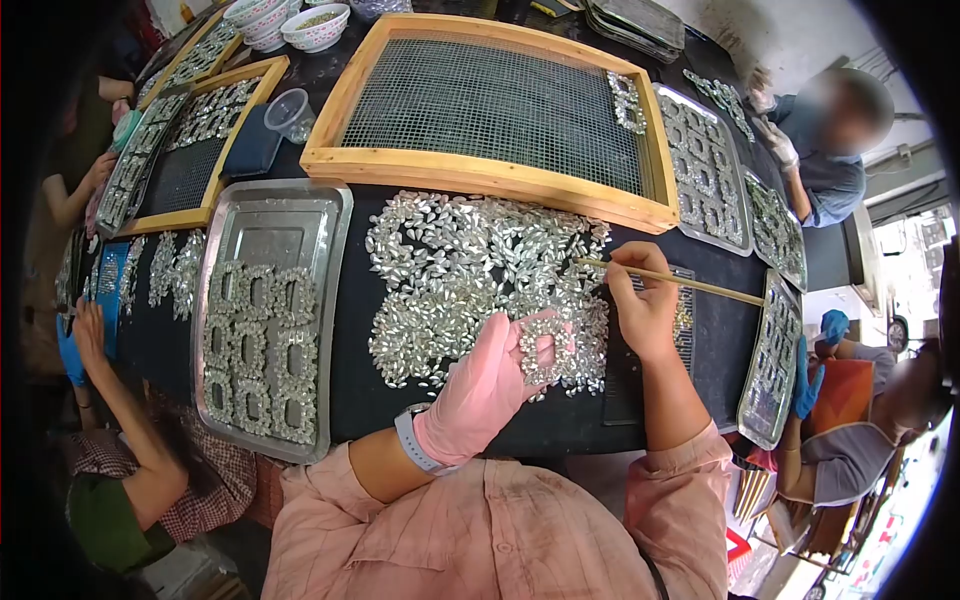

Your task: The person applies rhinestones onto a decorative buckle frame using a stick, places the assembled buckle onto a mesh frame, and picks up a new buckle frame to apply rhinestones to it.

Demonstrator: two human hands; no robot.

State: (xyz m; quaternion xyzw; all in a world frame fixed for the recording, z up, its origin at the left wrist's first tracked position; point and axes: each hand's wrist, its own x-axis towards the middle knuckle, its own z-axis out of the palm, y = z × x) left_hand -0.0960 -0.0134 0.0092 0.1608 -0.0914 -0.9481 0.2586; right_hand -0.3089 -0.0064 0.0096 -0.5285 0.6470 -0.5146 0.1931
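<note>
**Stone ring held in one hand, slim stick in the other**

The left hand [470, 390], gloved, has its fingers closed on a stone ring [563, 350], held over the near-right part of the loose stones [470, 250], towards the near edge of the worktop [352, 385]. The right hand [645, 300], bare, pinches a wooden stick [715, 290], its tip at the heap's right side.

A level ring and light finger pressure should spare its shape; short strokes of the tip would probably scatter fewer stones.

Room is tight on the far side, where the wooden frame [480, 180] borders the heap. To the right, the stick's rear end reaches close to a loaded tray [757, 432]. Bare strips lie along the near edge and leftward, before the metal tray [268, 225].
</note>
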